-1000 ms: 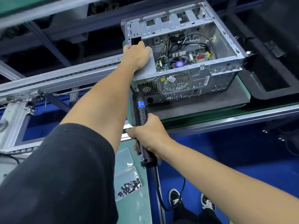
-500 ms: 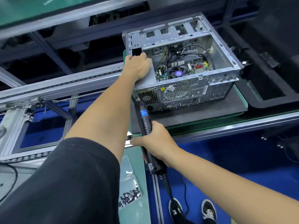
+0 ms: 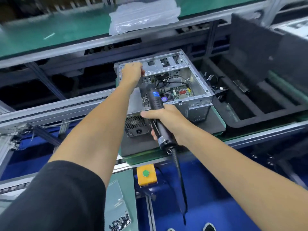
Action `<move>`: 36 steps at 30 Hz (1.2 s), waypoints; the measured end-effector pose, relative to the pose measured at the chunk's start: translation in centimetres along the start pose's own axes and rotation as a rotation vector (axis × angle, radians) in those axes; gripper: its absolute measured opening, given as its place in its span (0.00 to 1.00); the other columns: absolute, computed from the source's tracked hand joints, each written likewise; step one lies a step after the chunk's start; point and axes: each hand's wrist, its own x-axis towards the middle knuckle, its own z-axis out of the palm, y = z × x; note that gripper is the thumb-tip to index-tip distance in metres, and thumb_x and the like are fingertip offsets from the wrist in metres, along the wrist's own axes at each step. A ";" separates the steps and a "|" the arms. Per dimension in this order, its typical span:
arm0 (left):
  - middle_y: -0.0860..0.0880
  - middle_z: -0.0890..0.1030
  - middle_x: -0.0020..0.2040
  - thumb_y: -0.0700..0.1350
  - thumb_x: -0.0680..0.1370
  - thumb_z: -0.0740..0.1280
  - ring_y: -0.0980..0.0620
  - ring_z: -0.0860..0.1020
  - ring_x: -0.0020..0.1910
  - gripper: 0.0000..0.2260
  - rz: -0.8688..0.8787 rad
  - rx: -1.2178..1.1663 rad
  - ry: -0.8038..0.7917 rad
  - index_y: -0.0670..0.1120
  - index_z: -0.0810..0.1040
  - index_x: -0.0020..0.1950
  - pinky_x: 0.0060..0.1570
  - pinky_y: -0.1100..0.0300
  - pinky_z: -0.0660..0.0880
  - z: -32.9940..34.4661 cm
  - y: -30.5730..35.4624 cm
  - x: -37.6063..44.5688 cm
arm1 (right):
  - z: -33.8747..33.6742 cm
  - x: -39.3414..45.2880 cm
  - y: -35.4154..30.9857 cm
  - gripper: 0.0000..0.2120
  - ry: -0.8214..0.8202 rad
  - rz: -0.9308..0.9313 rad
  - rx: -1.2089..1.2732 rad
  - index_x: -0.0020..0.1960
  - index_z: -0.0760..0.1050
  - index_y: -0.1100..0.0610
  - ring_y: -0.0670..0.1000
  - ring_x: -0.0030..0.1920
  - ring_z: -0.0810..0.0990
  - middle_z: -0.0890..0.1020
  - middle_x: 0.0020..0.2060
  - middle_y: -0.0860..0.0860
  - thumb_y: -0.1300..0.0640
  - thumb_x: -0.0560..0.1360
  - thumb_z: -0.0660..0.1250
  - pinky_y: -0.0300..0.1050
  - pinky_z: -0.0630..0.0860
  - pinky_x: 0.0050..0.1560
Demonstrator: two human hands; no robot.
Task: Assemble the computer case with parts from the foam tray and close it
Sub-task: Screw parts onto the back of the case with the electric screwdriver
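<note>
I've swung the electric screwdriver (image 3: 155, 104) up from below the computer case (image 3: 168, 90) so its tip points inside.

My right hand (image 3: 168, 124) grips its handle; my left hand (image 3: 132, 74) curls over the case's top-left rim. The foam tray (image 3: 260, 117) lies just right; a clear bin (image 3: 119, 212) below holds dark screws (image 3: 120, 223).

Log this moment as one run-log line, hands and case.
left hand: holds computer case top edge | right hand: grips electric screwdriver, tip inside case | case: open, side panel off
</note>
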 end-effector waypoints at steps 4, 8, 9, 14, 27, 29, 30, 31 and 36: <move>0.50 0.73 0.19 0.44 0.78 0.59 0.54 0.66 0.16 0.15 -0.105 -0.048 -0.212 0.43 0.72 0.31 0.21 0.69 0.59 5.1 4.0 -0.1 | -5.7 0.9 -3.0 0.10 0.052 -0.052 -0.006 0.45 0.72 0.60 0.54 0.22 0.74 0.76 0.22 0.51 0.61 0.73 0.74 0.41 0.73 0.24; 0.54 0.69 0.17 0.39 0.74 0.64 0.56 0.66 0.16 0.16 -0.015 0.052 -0.272 0.48 0.71 0.27 0.19 0.68 0.64 12.7 6.7 0.5 | -13.3 2.3 -5.8 0.07 0.124 -0.105 -0.028 0.42 0.75 0.60 0.53 0.26 0.77 0.78 0.24 0.50 0.61 0.73 0.73 0.47 0.78 0.32; 0.55 0.69 0.17 0.39 0.74 0.65 0.56 0.66 0.16 0.14 0.000 0.021 -0.266 0.47 0.70 0.28 0.19 0.67 0.64 14.9 7.4 0.6 | -15.5 2.8 -6.4 0.06 0.142 -0.115 -0.038 0.42 0.76 0.59 0.53 0.27 0.77 0.79 0.25 0.50 0.61 0.73 0.73 0.49 0.78 0.34; 0.54 0.67 0.17 0.44 0.76 0.64 0.55 0.65 0.15 0.14 -0.013 -0.033 -0.254 0.46 0.70 0.31 0.20 0.68 0.61 26.9 9.6 2.8 | -27.9 5.4 -8.1 0.10 0.157 -0.038 -0.071 0.46 0.70 0.56 0.54 0.27 0.78 0.78 0.32 0.55 0.62 0.73 0.72 0.47 0.77 0.32; 0.41 0.76 0.40 0.38 0.74 0.61 0.42 0.74 0.39 0.04 0.005 0.753 -0.533 0.40 0.74 0.42 0.37 0.55 0.69 42.3 -3.1 2.3 | -43.6 12.5 -1.9 0.08 0.183 0.245 -0.080 0.46 0.69 0.61 0.54 0.23 0.73 0.73 0.30 0.58 0.68 0.71 0.67 0.44 0.73 0.25; 0.42 0.80 0.43 0.41 0.73 0.65 0.41 0.78 0.44 0.04 0.125 1.016 -0.658 0.40 0.76 0.44 0.40 0.55 0.70 42.7 -4.8 1.9 | -43.9 13.3 -1.2 0.08 0.174 0.255 -0.119 0.47 0.69 0.61 0.54 0.23 0.72 0.72 0.31 0.58 0.68 0.71 0.66 0.44 0.72 0.25; 0.43 0.81 0.44 0.43 0.74 0.65 0.42 0.79 0.45 0.04 0.199 1.142 -0.699 0.42 0.77 0.44 0.42 0.56 0.69 43.0 -5.4 1.9 | -44.0 13.6 -0.9 0.08 0.175 0.261 -0.136 0.47 0.70 0.61 0.54 0.23 0.73 0.73 0.31 0.57 0.68 0.71 0.66 0.44 0.73 0.26; 0.44 0.82 0.45 0.43 0.75 0.65 0.43 0.80 0.47 0.04 0.276 1.239 -0.720 0.44 0.78 0.45 0.45 0.56 0.69 43.4 -5.8 2.0 | -44.1 13.9 -0.6 0.08 0.177 0.266 -0.145 0.47 0.70 0.61 0.54 0.23 0.73 0.73 0.31 0.57 0.68 0.71 0.66 0.44 0.73 0.26; 0.43 0.80 0.56 0.39 0.78 0.61 0.42 0.79 0.55 0.11 0.265 1.340 -0.806 0.42 0.77 0.58 0.51 0.51 0.74 45.8 -7.0 2.6 | -44.7 14.7 0.5 0.07 0.196 0.293 -0.166 0.45 0.72 0.60 0.54 0.24 0.74 0.74 0.30 0.56 0.68 0.70 0.67 0.44 0.74 0.26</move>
